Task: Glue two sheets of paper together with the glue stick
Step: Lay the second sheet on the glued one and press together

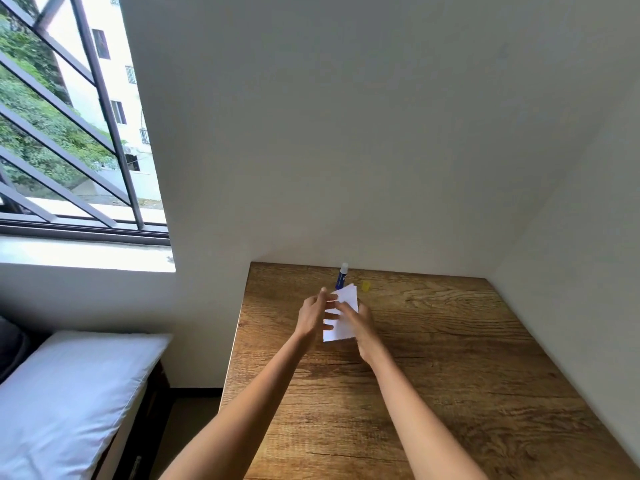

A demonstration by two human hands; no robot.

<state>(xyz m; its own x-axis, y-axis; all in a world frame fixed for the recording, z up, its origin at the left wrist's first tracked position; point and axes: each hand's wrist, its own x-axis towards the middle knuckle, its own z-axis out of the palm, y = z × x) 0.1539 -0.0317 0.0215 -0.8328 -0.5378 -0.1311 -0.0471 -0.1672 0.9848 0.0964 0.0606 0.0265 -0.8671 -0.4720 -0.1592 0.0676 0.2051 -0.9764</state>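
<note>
Paper (pixel 341 315) sits between both hands above the wooden bench (pixel 450 358): the left hand (pixel 313 315) pinches its left edge, the right hand (pixel 362 323) grips its right side (fingers curled on the sheets). Behind stands the uncapped glue stick (pixel 342 276), with its yellow cap (pixel 365 285) just beside it on the bench.

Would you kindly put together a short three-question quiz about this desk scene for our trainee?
1. True or false: the glue stick stands upright on the wooden desk, uncapped.
2. What do the left hand and the right hand hold between them?
3. The yellow cap lies: A) on the paper, B) on the desk right of the glue stick, C) in a hand.

Key: 1 true. 2 the white paper. 3 B.
</note>
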